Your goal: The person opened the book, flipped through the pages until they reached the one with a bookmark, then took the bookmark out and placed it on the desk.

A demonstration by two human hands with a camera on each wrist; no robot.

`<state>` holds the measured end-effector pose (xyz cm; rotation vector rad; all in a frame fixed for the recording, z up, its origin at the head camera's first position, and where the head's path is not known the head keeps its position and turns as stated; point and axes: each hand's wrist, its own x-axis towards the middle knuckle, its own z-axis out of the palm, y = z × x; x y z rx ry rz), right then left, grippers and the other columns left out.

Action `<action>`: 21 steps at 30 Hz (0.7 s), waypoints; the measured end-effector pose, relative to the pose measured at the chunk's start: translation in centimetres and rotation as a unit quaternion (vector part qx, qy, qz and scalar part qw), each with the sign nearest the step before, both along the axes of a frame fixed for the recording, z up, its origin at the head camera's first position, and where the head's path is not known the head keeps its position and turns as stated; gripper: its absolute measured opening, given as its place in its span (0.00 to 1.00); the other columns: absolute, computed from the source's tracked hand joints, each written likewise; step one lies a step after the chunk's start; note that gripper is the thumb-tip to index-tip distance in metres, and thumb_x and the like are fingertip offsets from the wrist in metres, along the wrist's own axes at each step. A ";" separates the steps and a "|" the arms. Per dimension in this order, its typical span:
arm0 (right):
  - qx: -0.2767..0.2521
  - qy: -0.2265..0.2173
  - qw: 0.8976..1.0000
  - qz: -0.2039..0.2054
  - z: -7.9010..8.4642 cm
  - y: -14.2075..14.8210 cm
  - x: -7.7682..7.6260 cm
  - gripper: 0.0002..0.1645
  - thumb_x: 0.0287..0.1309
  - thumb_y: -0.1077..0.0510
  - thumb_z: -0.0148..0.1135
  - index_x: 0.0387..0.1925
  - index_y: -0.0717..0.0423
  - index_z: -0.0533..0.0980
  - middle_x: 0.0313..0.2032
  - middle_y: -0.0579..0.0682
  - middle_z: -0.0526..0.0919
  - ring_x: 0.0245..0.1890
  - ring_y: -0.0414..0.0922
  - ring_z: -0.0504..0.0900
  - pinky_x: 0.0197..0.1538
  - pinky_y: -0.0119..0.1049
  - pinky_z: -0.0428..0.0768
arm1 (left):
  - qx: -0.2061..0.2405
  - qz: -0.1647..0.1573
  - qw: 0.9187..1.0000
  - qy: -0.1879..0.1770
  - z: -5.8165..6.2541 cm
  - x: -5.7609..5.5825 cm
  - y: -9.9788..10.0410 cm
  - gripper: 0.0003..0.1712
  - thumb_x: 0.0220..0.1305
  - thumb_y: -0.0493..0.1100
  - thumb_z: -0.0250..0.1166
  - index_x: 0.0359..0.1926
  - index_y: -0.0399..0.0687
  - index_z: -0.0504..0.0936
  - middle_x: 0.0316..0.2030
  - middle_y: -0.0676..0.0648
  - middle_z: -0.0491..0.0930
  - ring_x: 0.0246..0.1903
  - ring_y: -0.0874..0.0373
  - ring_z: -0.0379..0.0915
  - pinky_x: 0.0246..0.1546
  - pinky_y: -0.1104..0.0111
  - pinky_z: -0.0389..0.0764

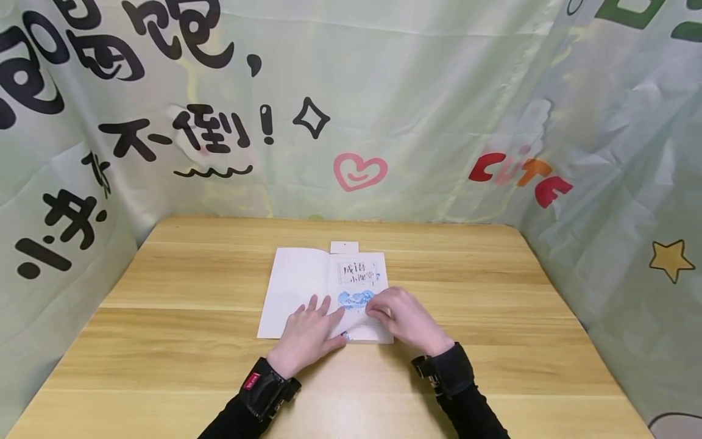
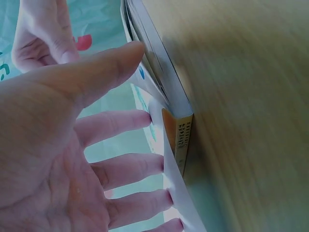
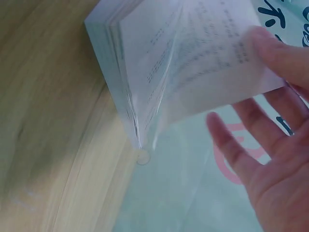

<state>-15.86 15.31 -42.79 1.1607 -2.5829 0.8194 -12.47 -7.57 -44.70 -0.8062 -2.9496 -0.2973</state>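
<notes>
A book (image 1: 296, 274) lies spread on the table, with a plain white left side and a right page (image 1: 359, 265) bearing black characters and a blue picture. My left hand (image 1: 308, 334) rests across the lower middle of the book, fingers spread and fairly straight. In the left wrist view, its fingertips touch the paper beside the book's yellow spine (image 2: 183, 137). At the right edge, my right hand (image 1: 403, 314) pinches a page between thumb and fingers. The right wrist view shows this lifted page (image 3: 217, 63) bent away from the thick stack, with printed lines showing on it.
Just behind the book lies a small white card (image 1: 344, 247). The wooden table (image 1: 175, 274) extends to both sides. Pale green printed curtains (image 1: 428, 110) hang along the table's back and sides. Each wrist wears a black strap (image 1: 452, 369).
</notes>
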 end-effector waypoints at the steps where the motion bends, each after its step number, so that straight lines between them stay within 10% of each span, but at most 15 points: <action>1: -0.011 0.012 1.000 0.000 0.0 0.0 0.0 0.06 0.49 0.66 0.69 0.30 0.52 0.84 0.29 0.43 0.86 0.33 0.37 0.80 0.43 0.39 0.83 | 0.000 -0.001 1.000 0.002 0.0 0.0 0.0 0.36 0.58 0.63 0.62 0.61 0.46 0.77 0.59 0.31 0.72 0.58 0.30 0.64 0.53 0.40 0.72; 21: -0.078 0.042 0.996 -0.007 0.0 -0.3 -0.2 0.04 0.50 0.63 0.70 0.31 0.54 0.84 0.30 0.43 0.86 0.34 0.38 0.81 0.46 0.43 0.81 | 0.007 -0.005 1.000 0.004 0.1 0.0 -0.2 0.33 0.61 0.60 0.60 0.61 0.45 0.76 0.59 0.32 0.73 0.58 0.31 0.64 0.53 0.40 0.73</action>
